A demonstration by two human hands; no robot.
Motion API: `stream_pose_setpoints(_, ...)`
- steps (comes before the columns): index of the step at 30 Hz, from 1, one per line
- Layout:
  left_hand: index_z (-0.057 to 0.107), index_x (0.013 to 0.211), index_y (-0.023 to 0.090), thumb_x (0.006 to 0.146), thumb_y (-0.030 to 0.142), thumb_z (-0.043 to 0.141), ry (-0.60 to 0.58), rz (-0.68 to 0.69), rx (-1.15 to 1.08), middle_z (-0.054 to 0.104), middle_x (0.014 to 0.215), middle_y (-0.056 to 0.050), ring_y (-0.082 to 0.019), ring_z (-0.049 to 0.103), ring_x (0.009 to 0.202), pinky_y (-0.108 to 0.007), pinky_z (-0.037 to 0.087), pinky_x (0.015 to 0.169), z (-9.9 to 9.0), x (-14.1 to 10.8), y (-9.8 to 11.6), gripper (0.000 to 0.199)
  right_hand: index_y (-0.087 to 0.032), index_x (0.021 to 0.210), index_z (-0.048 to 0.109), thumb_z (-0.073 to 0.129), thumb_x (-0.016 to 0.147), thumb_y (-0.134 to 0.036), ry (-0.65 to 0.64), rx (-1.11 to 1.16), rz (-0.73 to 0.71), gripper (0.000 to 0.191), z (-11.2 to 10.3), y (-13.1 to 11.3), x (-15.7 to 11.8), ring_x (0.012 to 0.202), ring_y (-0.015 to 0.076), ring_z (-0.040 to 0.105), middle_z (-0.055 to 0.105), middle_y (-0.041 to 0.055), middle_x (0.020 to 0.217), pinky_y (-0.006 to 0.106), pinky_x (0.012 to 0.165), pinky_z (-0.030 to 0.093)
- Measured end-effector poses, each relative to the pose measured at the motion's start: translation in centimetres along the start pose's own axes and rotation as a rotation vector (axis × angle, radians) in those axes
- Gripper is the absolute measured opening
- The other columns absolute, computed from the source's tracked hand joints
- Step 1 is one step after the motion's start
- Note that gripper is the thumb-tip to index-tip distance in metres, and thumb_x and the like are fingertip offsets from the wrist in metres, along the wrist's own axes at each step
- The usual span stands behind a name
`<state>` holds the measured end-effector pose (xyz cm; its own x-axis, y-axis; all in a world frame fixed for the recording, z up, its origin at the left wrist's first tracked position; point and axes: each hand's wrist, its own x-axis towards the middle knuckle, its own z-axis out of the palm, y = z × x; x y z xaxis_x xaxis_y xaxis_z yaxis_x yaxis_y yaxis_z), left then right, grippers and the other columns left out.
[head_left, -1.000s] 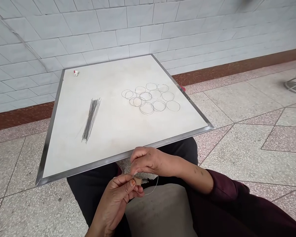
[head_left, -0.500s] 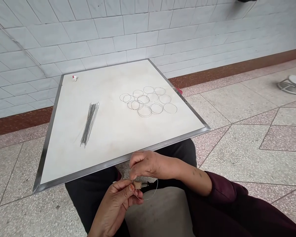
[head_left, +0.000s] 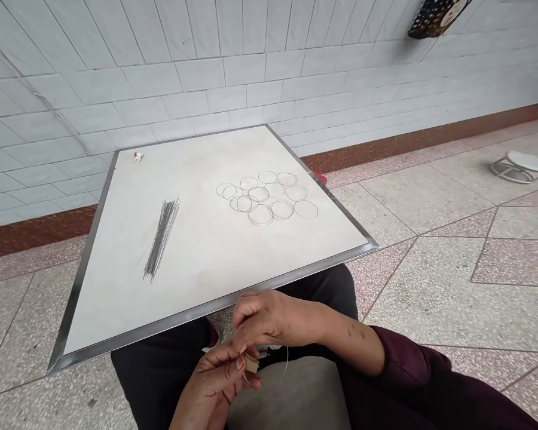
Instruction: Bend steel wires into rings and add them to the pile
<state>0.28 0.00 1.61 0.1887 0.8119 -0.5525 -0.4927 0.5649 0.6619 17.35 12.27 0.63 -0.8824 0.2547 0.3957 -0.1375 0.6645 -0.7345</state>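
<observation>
A thin wire (head_left: 287,362) curves in a loop below my hands, at the near side of the table. My left hand (head_left: 215,382) is closed around a small brown block (head_left: 251,363), with the wire running past its fingers. Bent over from the right, my right hand (head_left: 271,321) pinches at the wire where it meets the left fingertips; the exact spot is hidden by the fingers. On the table, several thin wire rings (head_left: 260,200) lie flat and partly overlap. A bundle of straight dark wires (head_left: 161,239) lies to their left.
The white table (head_left: 197,310) has a metal edge and stands against a tiled wall (head_left: 197,77). A small white and red object (head_left: 138,157) sits at its far left corner. Off to the right, a round stool (head_left: 520,166) stands on the floor.
The camera view has tilted up slightly, so everything sits lower. My right fingers have come closer onto my left fingertips, and less of the wire loop shows.
</observation>
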Motion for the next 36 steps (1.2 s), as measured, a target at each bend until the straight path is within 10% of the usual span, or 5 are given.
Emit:
stream_pose_setpoints(22,0.075,0.07,0.017,0.068,0.029,0.084,0.008,0.137,-0.187,0.061,0.079,-0.002,-0.012,0.052,0.069,-0.027,0.043,0.07,0.4,-0.4,-0.9,0.014,-0.017,0.099,0.068,0.052,0.099,-0.025,0.144,0.013,0.131,0.018,-0.1,-1.5,0.9,0.088,0.0126,0.06,0.058,0.0052,0.096,0.023,0.075,0.053)
stream_pose_setpoints(31,0.074,0.067,0.016,0.07,0.027,0.082,0.031,0.205,-0.169,0.055,0.088,-0.002,-0.011,0.049,0.072,-0.025,0.043,0.07,0.4,-0.3,-0.3,0.014,-0.018,0.09,0.062,0.058,0.093,-0.018,0.357,0.115,0.409,0.006,0.1,-2.7,0.9,0.077,0.0118,0.053,0.053,0.0024,0.089,0.025,0.068,0.047)
stream_pose_setpoints(36,0.072,0.068,0.018,0.07,0.026,0.083,0.157,0.275,-0.326,0.059,0.09,-0.001,-0.011,0.052,0.077,-0.024,0.045,0.073,0.5,-0.2,-0.6,0.014,-0.021,0.112,0.054,0.065,0.091,-0.037,0.424,0.648,0.582,0.029,1.1,-2.2,0.5,0.076,0.0095,0.05,0.053,0.0019,0.098,0.021,0.061,0.043)
